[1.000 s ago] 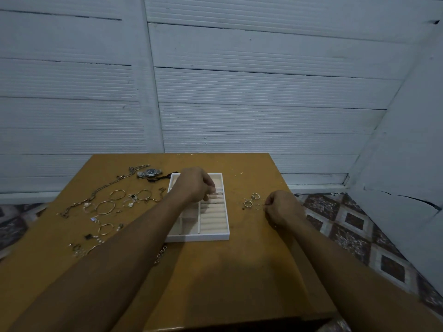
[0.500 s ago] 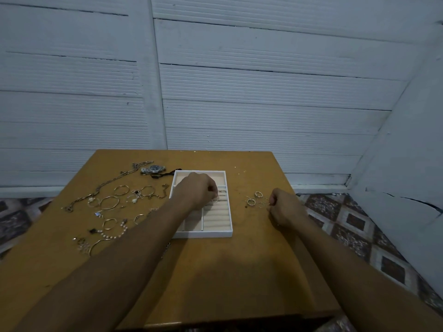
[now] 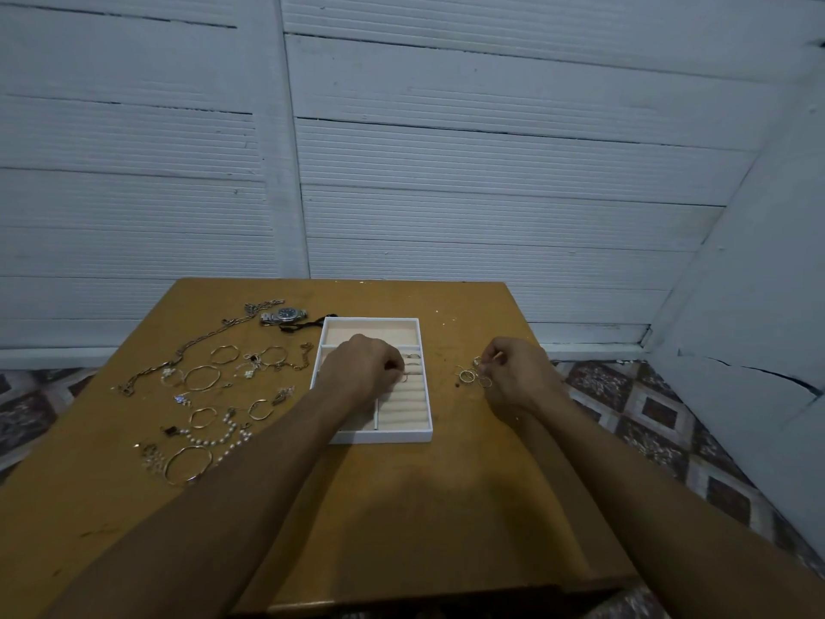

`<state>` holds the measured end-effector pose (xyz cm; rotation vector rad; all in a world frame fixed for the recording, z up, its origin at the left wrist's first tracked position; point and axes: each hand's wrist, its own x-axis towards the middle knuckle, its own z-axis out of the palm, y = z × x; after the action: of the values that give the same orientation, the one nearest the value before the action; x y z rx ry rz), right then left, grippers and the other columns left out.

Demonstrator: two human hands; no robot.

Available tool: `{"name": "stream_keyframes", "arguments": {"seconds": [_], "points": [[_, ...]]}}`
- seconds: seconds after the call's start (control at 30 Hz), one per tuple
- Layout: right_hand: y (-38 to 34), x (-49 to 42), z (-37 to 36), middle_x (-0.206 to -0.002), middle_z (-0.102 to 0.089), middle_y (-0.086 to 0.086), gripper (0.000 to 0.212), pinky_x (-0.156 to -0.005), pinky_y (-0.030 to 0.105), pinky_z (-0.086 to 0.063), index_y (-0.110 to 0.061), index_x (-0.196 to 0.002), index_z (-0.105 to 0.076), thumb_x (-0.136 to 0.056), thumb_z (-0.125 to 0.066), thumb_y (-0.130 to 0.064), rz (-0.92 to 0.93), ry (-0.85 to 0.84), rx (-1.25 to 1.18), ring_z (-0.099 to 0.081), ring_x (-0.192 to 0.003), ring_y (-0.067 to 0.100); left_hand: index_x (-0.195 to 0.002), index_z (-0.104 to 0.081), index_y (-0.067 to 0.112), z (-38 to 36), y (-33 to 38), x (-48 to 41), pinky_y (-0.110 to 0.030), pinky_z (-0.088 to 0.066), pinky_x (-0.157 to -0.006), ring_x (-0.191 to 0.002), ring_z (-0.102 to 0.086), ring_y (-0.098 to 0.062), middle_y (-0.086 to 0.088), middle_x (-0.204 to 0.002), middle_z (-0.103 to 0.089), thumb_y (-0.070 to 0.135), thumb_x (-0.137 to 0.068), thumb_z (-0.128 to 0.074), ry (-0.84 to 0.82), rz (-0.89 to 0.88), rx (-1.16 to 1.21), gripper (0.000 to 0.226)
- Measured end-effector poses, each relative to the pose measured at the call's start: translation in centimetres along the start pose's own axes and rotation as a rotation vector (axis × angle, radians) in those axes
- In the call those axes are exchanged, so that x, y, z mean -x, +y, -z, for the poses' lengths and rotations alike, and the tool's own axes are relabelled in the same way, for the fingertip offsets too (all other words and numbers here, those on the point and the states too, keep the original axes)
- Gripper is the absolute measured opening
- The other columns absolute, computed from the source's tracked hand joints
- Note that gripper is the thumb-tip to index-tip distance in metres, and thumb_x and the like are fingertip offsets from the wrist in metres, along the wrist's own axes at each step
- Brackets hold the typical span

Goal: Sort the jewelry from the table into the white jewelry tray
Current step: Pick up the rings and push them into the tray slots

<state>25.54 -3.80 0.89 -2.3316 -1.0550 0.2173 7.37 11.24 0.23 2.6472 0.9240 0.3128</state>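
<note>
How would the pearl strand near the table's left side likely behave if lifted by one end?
The pearl strand lies in a loose curve, so it would probably hang limp. Its round beads look smooth, so perhaps slippery. It lies close to a hoop, so it might snag.

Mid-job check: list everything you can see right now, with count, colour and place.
white jewelry tray: one, white with beige lining, table centre
rings in tray: at least two, metallic, in the ring rolls
loose rings: about four, gold-toned, right of the tray
wristwatch: one, silver with dark dial, far left of the tray
chain necklace: one, metallic, far left
bangles and hoops: several, gold-toned, left of the tray
pearl strand: one, white, near left
table: one, brown wood
left hand: over the tray, fingers curled at the ring rolls
right hand: beside the loose rings, pinching something small
</note>
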Motion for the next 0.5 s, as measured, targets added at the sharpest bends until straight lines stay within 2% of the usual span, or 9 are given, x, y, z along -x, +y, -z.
{"name": "stream_keyframes", "arguments": {"seconds": [0.17,0.27,0.33,0.4,0.5], "points": [[-1.0,0.2,-0.5,-0.089,-0.067,-0.003,0.011,-0.069,0.028,-0.048,-0.025,-0.085,-0.064,-0.093,-0.061,-0.019,0.032,0.003,-0.026,-0.06,-0.083,0.014,-0.108,-0.072,0.031,-0.3,-0.2,0.3,-0.035,-0.054,-0.077,-0.098,-0.062,-0.016,0.007,-0.104,-0.07,0.029,-0.09,-0.061,0.022,-0.11,-0.141,0.021],[-1.4,0.4,-0.9,-0.09,-0.067,-0.003,0.013,-0.075,0.032,-0.054,-0.025,-0.085,-0.064,-0.093,-0.06,-0.017,0.049,0.007,-0.045,-0.062,-0.083,0.013,-0.112,-0.069,0.036,-0.5,-0.7,0.9,-0.028,-0.049,-0.066,-0.098,-0.056,-0.014,0.012,-0.108,-0.066,0.025,-0.081,-0.073,0.049,-0.224,-0.312,0.033],[-1.6,0.5,-1.2,-0.087,-0.066,-0.005,0.015,-0.074,0.032,-0.055,-0.026,-0.083,-0.063,-0.094,-0.059,-0.015,0.05,0.005,-0.045,-0.061,-0.08,0.011,-0.12,-0.066,0.035,-0.3,-0.7,1.3,-0.026,-0.04,-0.062,-0.098,-0.053,-0.014,0.011,-0.115,-0.064,0.025,-0.08,-0.075,0.054,-0.276,-0.398,0.042],[-1.8,0.6,-1.3,-0.086,-0.065,-0.005,0.016,-0.073,0.031,-0.055,-0.026,-0.083,-0.062,-0.094,-0.058,-0.015,0.055,0.004,-0.043,-0.061,-0.079,0.01,-0.128,-0.061,0.033,0.0,-0.3,1.7,-0.028,-0.038,-0.066,-0.103,-0.051,-0.017,0.007,-0.123,-0.06,0.023,-0.087,-0.067,0.054,-0.316,-0.444,0.043],[-1.9,0.7,-1.5,-0.087,-0.068,-0.004,0.016,-0.075,0.035,-0.057,-0.027,-0.082,-0.062,-0.094,-0.058,-0.017,0.053,-0.004,-0.033,-0.063,-0.08,0.012,-0.133,-0.056,0.03,0.4,0.2,2.3,-0.033,-0.043,-0.076,-0.107,-0.048,-0.021,0.001,-0.127,-0.056,0.022,-0.091,-0.061,0.021,-0.344,-0.481,0.043]]}}
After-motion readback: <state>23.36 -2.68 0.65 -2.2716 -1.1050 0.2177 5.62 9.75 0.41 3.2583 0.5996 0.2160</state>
